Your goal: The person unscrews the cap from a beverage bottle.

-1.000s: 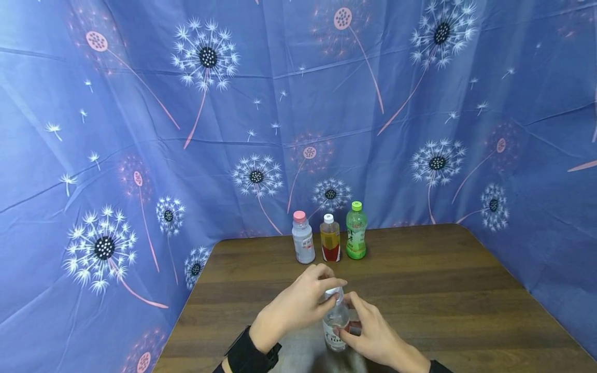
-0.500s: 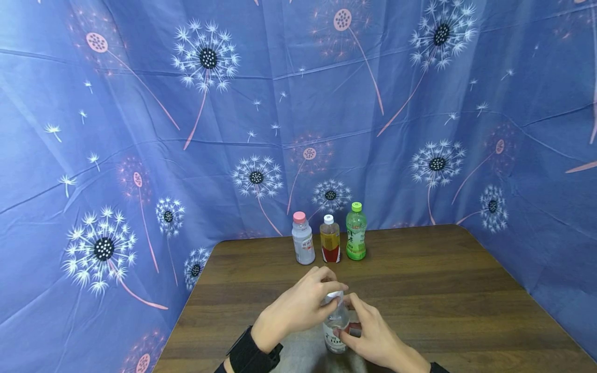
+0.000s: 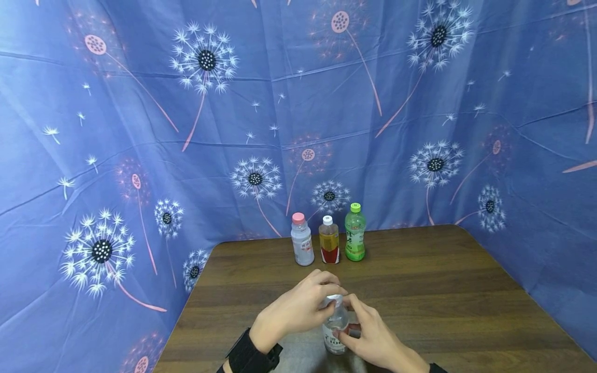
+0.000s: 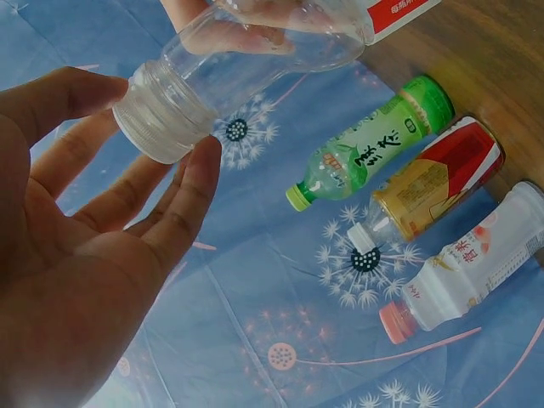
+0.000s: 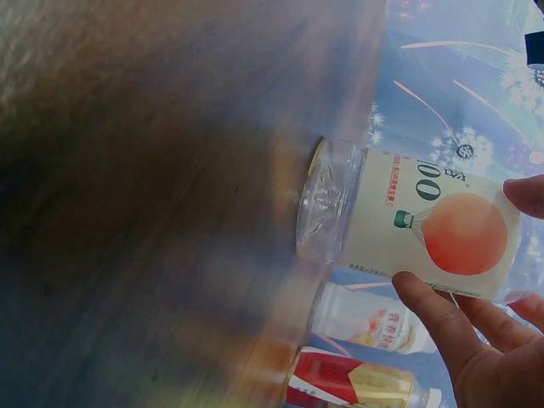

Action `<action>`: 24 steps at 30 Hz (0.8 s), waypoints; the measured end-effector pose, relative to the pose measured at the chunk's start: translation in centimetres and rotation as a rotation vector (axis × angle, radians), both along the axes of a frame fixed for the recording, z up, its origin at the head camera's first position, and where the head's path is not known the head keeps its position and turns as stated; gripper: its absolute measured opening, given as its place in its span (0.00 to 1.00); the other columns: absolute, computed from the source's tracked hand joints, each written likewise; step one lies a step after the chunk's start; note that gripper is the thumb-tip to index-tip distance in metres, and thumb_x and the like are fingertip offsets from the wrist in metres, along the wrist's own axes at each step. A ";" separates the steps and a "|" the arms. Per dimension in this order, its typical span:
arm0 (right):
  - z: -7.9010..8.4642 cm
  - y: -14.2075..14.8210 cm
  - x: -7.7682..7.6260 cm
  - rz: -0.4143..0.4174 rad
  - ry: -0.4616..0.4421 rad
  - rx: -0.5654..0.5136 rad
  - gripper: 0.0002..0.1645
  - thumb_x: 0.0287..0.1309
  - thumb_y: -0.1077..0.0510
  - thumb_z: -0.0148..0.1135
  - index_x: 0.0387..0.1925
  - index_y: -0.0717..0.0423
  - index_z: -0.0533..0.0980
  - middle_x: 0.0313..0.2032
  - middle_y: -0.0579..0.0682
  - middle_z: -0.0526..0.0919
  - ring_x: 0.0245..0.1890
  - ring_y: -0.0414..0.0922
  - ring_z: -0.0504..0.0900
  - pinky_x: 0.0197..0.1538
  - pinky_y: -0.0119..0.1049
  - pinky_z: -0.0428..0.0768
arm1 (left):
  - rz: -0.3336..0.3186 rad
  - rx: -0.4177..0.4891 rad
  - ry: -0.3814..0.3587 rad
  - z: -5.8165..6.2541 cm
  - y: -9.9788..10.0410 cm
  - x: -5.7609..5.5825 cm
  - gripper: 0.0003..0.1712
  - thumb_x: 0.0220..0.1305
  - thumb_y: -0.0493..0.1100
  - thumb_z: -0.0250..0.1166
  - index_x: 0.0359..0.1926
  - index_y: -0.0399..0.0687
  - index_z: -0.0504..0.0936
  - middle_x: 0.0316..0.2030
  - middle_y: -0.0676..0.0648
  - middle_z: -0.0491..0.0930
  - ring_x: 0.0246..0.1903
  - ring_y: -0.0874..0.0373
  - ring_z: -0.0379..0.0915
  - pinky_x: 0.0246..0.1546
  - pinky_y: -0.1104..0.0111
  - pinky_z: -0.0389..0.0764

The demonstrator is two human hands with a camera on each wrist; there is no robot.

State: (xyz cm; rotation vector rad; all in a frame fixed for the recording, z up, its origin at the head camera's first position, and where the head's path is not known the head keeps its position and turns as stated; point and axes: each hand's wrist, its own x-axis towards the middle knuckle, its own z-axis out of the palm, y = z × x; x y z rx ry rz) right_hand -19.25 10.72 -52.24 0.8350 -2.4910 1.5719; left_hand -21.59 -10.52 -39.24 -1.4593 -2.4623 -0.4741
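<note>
A clear plastic bottle [image 3: 335,331] with a white cap [image 4: 161,119] stands upright on the table near the front. My left hand [image 3: 303,305] pinches the cap from above between thumb and fingers. Around the bottle's body my right hand [image 3: 373,331] holds on from the right side. In the right wrist view, the bottle's pale label [image 5: 408,212] shows a peach-coloured balloon picture, with thumb and fingers along its edges. Whether the cap is loose on the neck cannot be told.
Across the brown wooden table [image 3: 420,290], three bottles stand in a row: a white one with a pink cap [image 3: 302,241], an amber and red one [image 3: 329,241], and a green one [image 3: 355,233]. Behind them hangs a blue dandelion-print cloth [image 3: 373,155].
My left hand's fingers have shifted slightly on the cap. The right hand and the bottle stay nearly in place, and the view has drifted a little.
</note>
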 end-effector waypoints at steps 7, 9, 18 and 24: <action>0.0 0.1 0.0 -0.002 -0.005 0.004 0.32 0.61 0.47 0.71 0.61 0.39 0.65 0.54 0.48 0.78 0.52 0.48 0.84 0.42 0.32 0.86 | -0.049 -0.033 -0.082 0.2 -0.7 -0.3 0.16 0.71 0.38 0.62 0.56 0.55 0.84 0.58 0.52 0.79 0.58 0.60 0.74 0.56 0.71 0.78; 0.0 0.1 0.0 -0.001 -0.005 0.006 0.31 0.61 0.47 0.71 0.60 0.40 0.65 0.54 0.50 0.78 0.52 0.50 0.85 0.42 0.32 0.86 | -0.062 -0.047 -0.086 0.2 -0.8 -0.5 0.17 0.71 0.36 0.61 0.57 0.55 0.84 0.60 0.51 0.78 0.61 0.59 0.73 0.58 0.70 0.78; 0.0 0.2 0.1 0.007 -0.007 0.019 0.32 0.63 0.45 0.69 0.62 0.40 0.64 0.55 0.49 0.77 0.53 0.50 0.85 0.43 0.34 0.86 | -0.061 -0.035 -0.122 0.0 -0.9 -0.4 0.22 0.69 0.38 0.63 0.62 0.53 0.80 0.66 0.49 0.74 0.65 0.59 0.71 0.56 0.73 0.77; -0.1 0.0 0.0 0.017 -0.003 0.010 0.32 0.63 0.47 0.70 0.63 0.39 0.64 0.56 0.46 0.78 0.53 0.45 0.85 0.45 0.33 0.86 | 0.136 -0.021 0.042 -0.3 -0.4 0.3 0.33 0.68 0.63 0.63 0.67 0.53 0.75 0.61 0.51 0.76 0.60 0.59 0.74 0.57 0.63 0.80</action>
